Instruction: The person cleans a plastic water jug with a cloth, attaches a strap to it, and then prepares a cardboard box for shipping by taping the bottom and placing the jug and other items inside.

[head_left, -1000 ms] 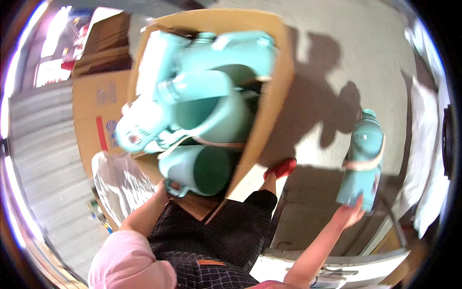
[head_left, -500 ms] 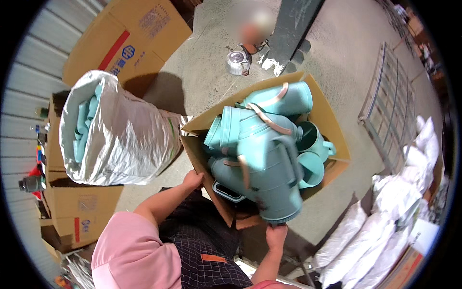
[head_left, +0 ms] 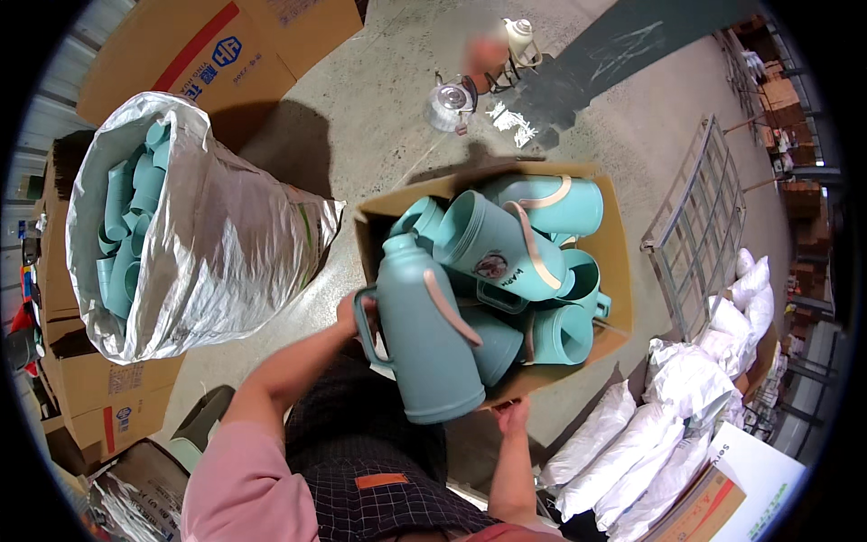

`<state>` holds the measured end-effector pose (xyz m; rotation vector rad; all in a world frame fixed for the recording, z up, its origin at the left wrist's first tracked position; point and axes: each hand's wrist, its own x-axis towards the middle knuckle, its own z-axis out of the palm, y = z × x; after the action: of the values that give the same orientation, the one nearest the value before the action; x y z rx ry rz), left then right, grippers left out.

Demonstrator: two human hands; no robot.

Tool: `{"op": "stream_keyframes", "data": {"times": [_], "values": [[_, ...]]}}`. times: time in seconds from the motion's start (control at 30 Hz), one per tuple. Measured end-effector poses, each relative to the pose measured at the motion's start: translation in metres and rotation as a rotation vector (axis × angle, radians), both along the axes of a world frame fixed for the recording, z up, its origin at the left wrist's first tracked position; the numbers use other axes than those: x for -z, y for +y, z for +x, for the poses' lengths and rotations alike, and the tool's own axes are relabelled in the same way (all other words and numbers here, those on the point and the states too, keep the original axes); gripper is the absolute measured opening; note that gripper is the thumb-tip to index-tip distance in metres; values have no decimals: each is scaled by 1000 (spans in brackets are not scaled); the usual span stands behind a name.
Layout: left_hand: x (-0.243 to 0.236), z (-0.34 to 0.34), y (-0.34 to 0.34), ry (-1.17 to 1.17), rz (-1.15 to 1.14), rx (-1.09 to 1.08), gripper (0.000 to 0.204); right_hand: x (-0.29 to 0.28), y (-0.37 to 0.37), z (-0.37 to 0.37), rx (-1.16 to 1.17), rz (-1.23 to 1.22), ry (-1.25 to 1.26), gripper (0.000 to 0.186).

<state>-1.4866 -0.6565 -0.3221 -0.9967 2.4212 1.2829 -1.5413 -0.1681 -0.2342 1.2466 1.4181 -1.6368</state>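
Note:
I hold an open cardboard box (head_left: 615,262) filled with light teal thermos flask bodies and cups. My left hand (head_left: 350,312) grips its near left side, fingers partly hidden by the box and a flask handle. At the near right edge, my right hand (head_left: 512,413) is closed on the cardboard, its fingertips out of sight underneath. A teal thermos flask (head_left: 420,334) with a side handle leans over the near rim. Behind it rests an open-topped flask body (head_left: 492,248) with a pale strap. A teal cup (head_left: 562,334) sits at the right.
A white woven sack (head_left: 235,253) full of teal parts stands at left, near large cardboard boxes (head_left: 117,370). Ahead on the floor are a metal kettle (head_left: 449,104) and a cream flask (head_left: 519,38). A metal rack (head_left: 691,235) and white bags (head_left: 668,434) lie at right.
The box has turned and its contents have shifted. The handled flask has moved from the middle to the near left rim. Both hands still hold the box.

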Motion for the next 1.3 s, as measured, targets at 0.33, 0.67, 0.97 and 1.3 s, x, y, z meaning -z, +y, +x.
{"op": "stream_keyframes", "data": {"times": [0.33, 0.67, 0.97, 1.3], "values": [[-31, -159, -199, 279, 243, -409, 35, -15, -335, -30, -13, -262, 17, 30], [-24, -66, -156, 67, 458, -732, 58, -66, -219, -177, -569, 940, 987, 59], [-79, -144, 3, -290, 38, -685, 57, 9, -102, -334, -683, 58, 60, 51], [-111, -166, -110, -125, 66, -595, 56, 15, -208, -334, -786, 153, 176, 34]]}}
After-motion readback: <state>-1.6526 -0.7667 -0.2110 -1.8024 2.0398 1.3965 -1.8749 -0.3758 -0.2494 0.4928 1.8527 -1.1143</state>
